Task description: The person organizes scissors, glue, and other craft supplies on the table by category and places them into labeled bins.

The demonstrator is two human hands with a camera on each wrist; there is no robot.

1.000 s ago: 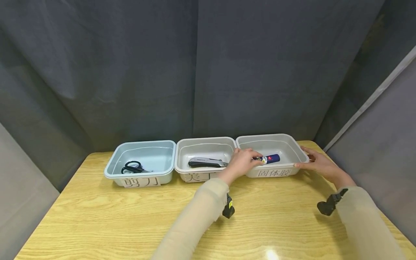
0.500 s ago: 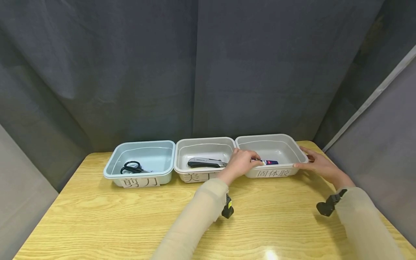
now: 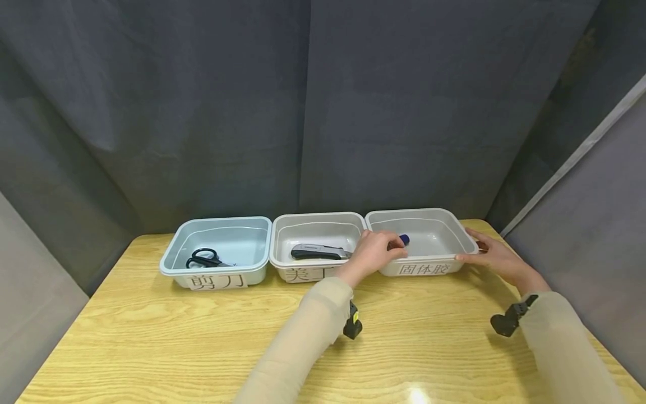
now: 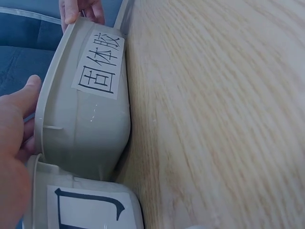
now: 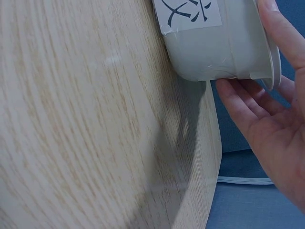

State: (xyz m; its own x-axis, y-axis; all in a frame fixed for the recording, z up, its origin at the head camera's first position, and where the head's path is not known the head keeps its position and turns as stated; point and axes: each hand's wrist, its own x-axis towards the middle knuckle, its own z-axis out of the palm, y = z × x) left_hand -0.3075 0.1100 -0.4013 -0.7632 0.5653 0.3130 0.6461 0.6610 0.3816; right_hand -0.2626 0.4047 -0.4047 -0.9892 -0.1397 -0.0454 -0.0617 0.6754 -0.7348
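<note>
In the head view, my left hand (image 3: pixel 373 252) reaches over the front left corner of the right-hand grey bin (image 3: pixel 439 233). Its fingers hold a glue stick, whose blue cap (image 3: pixel 405 239) shows beyond them; the rest is hidden. In the left wrist view the thumb (image 4: pixel 32 83) stands above the rim, and the glue stick is out of sight behind the bin wall. My right hand (image 3: pixel 497 259) grips the same bin's right end. In the right wrist view its thumb (image 5: pixel 281 28) lies along the rim, with the other fingers against the end wall.
A utility knife (image 3: pixel 318 252) lies in the middle grey bin (image 3: pixel 323 216). Black-handled scissors (image 3: pixel 204 259) lie in the light blue bin (image 3: pixel 222 221) at left. All bins carry Chinese paper labels and stand touching in a row on the wooden table (image 3: pixel 202 336), before dark curtains.
The glue stick has swung from lying rightward along the bin's front wall to pointing away, closer to my left fingers. Both hands have kept nearly the same place.
</note>
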